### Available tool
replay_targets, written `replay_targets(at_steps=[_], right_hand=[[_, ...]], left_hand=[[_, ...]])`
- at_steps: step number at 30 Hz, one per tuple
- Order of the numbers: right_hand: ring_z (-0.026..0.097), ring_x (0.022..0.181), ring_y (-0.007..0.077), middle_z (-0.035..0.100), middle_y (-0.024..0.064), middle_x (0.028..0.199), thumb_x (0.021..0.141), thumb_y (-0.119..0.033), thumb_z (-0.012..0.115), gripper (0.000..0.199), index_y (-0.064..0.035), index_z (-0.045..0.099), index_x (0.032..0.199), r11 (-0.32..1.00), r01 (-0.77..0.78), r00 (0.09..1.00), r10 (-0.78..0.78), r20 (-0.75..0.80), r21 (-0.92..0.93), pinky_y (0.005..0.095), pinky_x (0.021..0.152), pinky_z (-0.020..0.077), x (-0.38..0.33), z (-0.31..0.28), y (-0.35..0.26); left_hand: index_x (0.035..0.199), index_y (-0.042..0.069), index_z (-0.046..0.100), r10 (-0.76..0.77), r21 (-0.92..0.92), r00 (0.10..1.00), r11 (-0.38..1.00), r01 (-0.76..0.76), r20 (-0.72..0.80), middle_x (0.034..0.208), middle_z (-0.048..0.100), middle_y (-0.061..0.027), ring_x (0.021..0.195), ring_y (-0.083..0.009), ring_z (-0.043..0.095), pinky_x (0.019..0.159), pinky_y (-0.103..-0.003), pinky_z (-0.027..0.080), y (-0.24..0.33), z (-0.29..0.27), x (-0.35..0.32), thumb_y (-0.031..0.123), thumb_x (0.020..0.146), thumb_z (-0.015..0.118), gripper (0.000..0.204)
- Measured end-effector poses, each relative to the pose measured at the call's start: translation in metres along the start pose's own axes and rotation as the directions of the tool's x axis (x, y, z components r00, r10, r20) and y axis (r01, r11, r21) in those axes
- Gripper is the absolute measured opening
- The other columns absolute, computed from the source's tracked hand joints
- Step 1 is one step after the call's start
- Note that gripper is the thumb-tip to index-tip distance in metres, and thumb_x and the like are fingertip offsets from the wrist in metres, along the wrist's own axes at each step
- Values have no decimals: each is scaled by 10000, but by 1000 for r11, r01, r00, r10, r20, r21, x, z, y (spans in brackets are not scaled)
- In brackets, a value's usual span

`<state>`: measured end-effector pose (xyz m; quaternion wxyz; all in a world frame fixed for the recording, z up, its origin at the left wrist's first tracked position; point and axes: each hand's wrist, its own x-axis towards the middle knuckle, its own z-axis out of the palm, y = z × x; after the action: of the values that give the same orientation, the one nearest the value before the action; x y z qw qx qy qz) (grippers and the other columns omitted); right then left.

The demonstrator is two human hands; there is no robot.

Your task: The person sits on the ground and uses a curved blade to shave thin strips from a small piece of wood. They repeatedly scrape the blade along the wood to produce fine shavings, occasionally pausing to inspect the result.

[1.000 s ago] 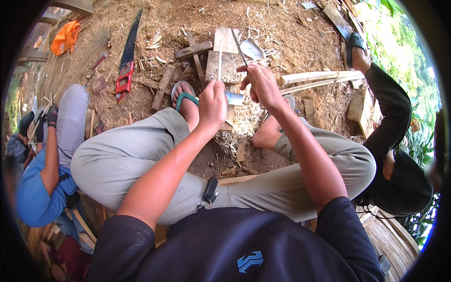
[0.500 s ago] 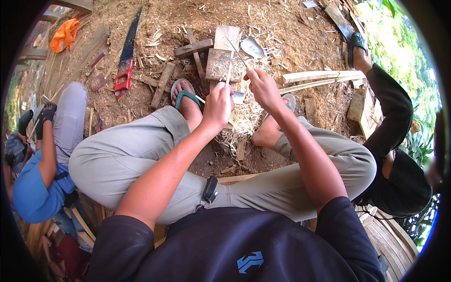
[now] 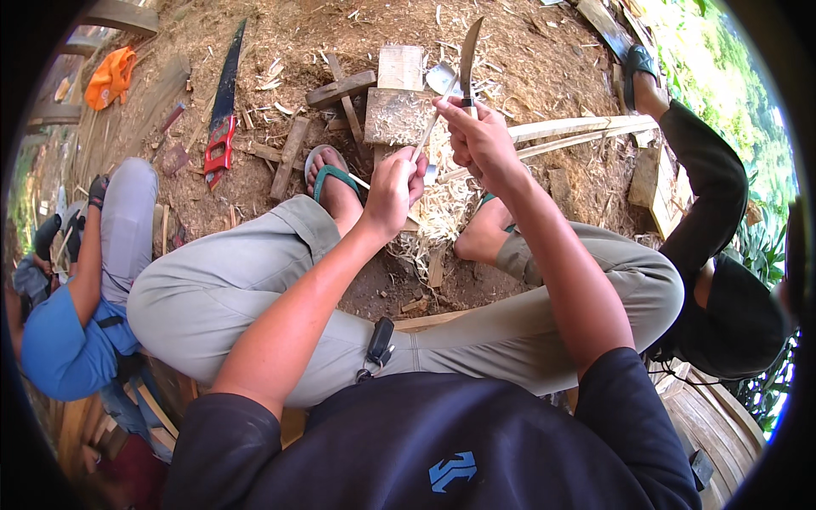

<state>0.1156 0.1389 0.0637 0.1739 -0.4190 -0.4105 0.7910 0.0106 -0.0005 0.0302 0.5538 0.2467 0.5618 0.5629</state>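
Leftmost, a red-handled saw (image 3: pixel 223 110) lies on the ground (image 3: pixel 302 34). Rightward, the left hand (image 3: pixel 395 194) has its grip pinching the lower part of a slim pale stick (image 3: pixel 427 132), slanting above loose shavings (image 3: pixel 444 225). Paring looks well advanced, though how much is left cannot be told. Further right, the right hand's (image 3: pixel 482 146) grip wraps a curved knife (image 3: pixel 469 61), blade pointing away from the body, and seems to touch the stick's upper part.

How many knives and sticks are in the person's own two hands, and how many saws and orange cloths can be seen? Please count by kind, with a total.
Knife: 1, in the right hand
Stick: 1, in the left hand
Saw: 1
Orange cloth: 1
Total: 4
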Motion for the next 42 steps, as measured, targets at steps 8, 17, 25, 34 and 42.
replay_targets(at_steps=[8,17,25,34,42], right_hand=[[319,439,24,393,-87,608,953,-205,617,171,-82,586,1067,989,18,998,-8,-70,145,212,390,233,8,-16,-9],[342,469,33,408,-73,640,928,-146,592,393,-49,530,1303,983,58,998,-59,-4,173,210,419,289,8,-24,-16],[325,439,22,388,-94,592,937,-205,637,249,-73,588,1142,989,30,999,-26,-32,143,208,391,256,9,-20,-9],[326,425,27,384,-97,570,935,-231,660,167,-125,537,897,998,-4,999,6,-34,57,212,393,254,10,-17,-3],[338,422,18,388,-98,564,930,-261,676,215,-104,535,887,998,-32,999,31,-18,-45,205,396,279,6,-11,4]], left_hand=[[837,47,536,41,51,992,998,-35,-117,576,429,12,507,-53,387,448,-241,304,7,5,0,253,1004,419,290],[871,39,536,35,4,994,999,-35,-107,575,448,7,488,-54,385,458,-223,306,6,3,-1,262,1030,397,307],[817,20,533,54,81,998,995,-51,-41,559,482,-21,479,-79,449,472,-235,353,7,5,-2,216,1000,415,293],[832,7,545,-57,74,994,996,50,96,513,491,-38,451,-105,461,469,-247,359,14,10,-4,230,977,419,294],[851,12,533,-62,71,993,996,56,99,502,480,-44,438,-111,440,464,-251,349,17,10,-4,243,989,386,306]])
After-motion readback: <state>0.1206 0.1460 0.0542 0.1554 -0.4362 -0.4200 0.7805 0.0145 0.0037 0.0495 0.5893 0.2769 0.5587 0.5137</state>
